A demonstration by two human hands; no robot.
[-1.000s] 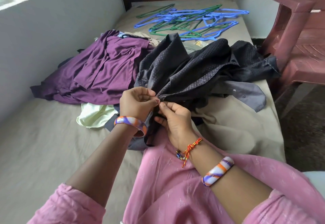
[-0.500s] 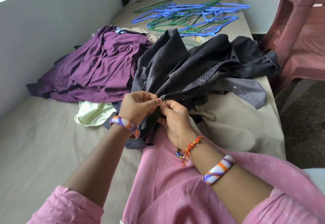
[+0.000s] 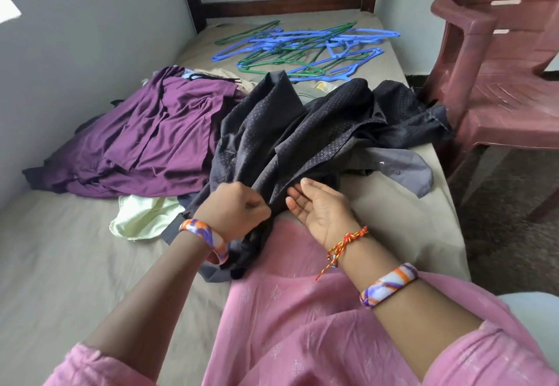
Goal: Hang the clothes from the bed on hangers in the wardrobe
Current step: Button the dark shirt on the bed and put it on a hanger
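Note:
A dark dotted shirt (image 3: 305, 131) lies crumpled across the middle of the bed (image 3: 60, 252). My left hand (image 3: 234, 207) grips its near edge with curled fingers. My right hand (image 3: 320, 204) is open beside it, palm up, fingertips touching the shirt's fabric. A purple garment (image 3: 151, 143) is spread to the left, a pale yellow-green cloth (image 3: 142, 216) lies under it near me, and a grey shirt (image 3: 399, 167) sticks out on the right. Blue and green hangers (image 3: 302, 49) are heaped at the far end of the bed.
A maroon plastic chair (image 3: 496, 67) stands close to the bed's right side. A grey wall (image 3: 90, 37) runs along the left. The dark wooden bed frame (image 3: 281, 4) closes off the far end. Dark floor (image 3: 514, 219) shows on the right.
Both hands were pinching the shirt's edge together. Now my right hand has let go and opened palm up, while my left keeps its grip. The view has tilted slightly.

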